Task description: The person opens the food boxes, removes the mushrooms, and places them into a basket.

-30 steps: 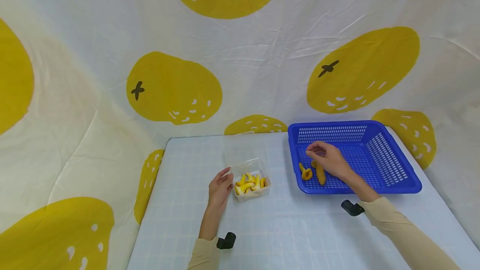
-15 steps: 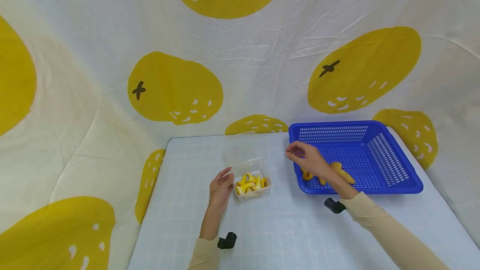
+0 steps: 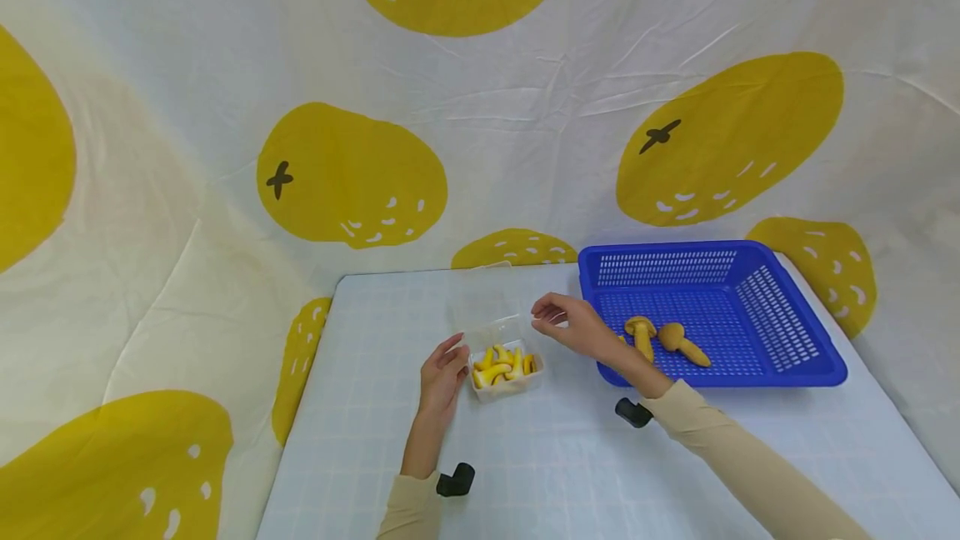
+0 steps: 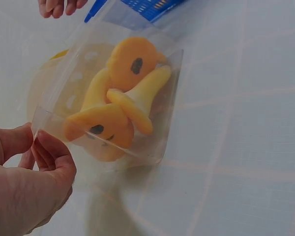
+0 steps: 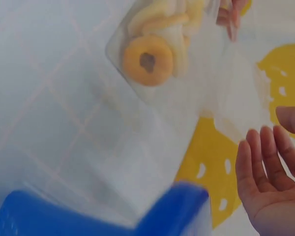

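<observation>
A clear plastic box [image 3: 504,388] with a raised clear lid [image 3: 483,307] stands on the table, filled with several yellow mushrooms [image 3: 491,372]. Its near-left rim is pinched between the thumb and fingers of my left hand [image 3: 442,377], as the left wrist view shows at closer range. Over the gap between box and basket hovers my right hand [image 3: 573,325], fingers loosely bent and nothing in them. In the blue basket [image 3: 780,373] lie two tan mushrooms [image 3: 682,345], plus a bit of another partly hidden behind my right forearm.
The basket occupies the table's right side, its left rim close under my right wrist. A pale checked cloth [image 3: 352,407] covers the table. Behind it hangs a white sheet [image 3: 525,148] with yellow fruit prints.
My right hand has moved left, out from over the basket toward the box. A tan mushroom now lies farther right in the basket. My left hand stays at the box.
</observation>
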The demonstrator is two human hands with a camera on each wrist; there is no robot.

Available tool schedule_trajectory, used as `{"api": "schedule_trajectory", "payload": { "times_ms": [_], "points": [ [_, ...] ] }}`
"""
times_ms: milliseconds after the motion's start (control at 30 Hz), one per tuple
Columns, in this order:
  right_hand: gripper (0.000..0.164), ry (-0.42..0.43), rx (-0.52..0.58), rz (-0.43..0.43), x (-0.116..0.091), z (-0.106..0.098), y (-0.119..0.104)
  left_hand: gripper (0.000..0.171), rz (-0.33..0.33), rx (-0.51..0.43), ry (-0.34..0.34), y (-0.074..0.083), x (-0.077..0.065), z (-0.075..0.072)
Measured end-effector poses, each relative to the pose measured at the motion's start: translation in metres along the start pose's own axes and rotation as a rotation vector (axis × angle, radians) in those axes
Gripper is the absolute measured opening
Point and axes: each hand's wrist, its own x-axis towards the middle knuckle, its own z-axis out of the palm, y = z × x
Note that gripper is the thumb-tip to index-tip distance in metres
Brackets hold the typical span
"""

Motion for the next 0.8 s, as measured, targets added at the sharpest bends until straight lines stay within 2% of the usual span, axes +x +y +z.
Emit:
{"api": "schedule_trajectory", "payload": {
  "times_ms": [200,467,667,800],
  "points": [
    [0.018,-0.07,0.046,-0.06,0.004,0.021,-0.002,0.041,-0.007,0.012,0.003,0.001,-0.001,-0.001],
    [0.023,-0.182,0.09,-0.07,0.008,0.044,-0.006,0.042,-0.006,-0.003,-0.002,0.001,-0.001,-0.002],
    [0.024,-0.272,0.078,-0.112,0.01,0.057,-0.004,0.042,0.017,-0.012,-0.018,0.0,-0.001,-0.001],
    [0.023,-0.324,0.032,-0.152,0.013,0.064,-0.003,0.042,0.021,-0.02,-0.02,-0.001,-0.001,0.0]
  ]
}}
